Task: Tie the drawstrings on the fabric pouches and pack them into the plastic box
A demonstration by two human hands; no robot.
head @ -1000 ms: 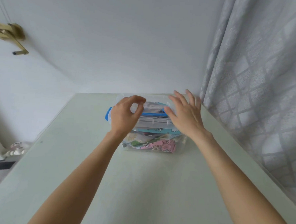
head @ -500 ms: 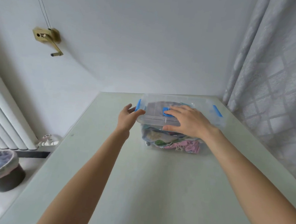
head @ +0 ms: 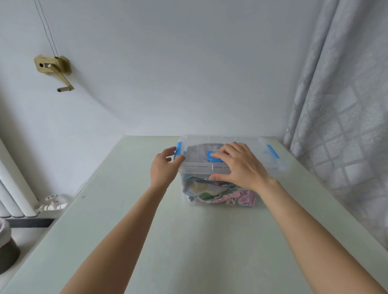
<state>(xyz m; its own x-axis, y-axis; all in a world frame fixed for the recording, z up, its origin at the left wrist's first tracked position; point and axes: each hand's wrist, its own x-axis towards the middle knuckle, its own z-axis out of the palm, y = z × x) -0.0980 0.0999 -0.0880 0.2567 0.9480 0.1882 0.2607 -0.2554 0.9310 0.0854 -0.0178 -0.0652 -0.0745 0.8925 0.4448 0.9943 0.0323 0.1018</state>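
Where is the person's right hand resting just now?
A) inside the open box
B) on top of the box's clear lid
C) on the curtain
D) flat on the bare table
B: the right hand lies spread on the clear lid of the plastic box, fingers over its blue handle, the pouches showing through below.

Both forearms are bare up to the frame's lower edge, with no sleeve in view. The left hand (head: 165, 167) and right hand (head: 241, 169) wear no gloves.
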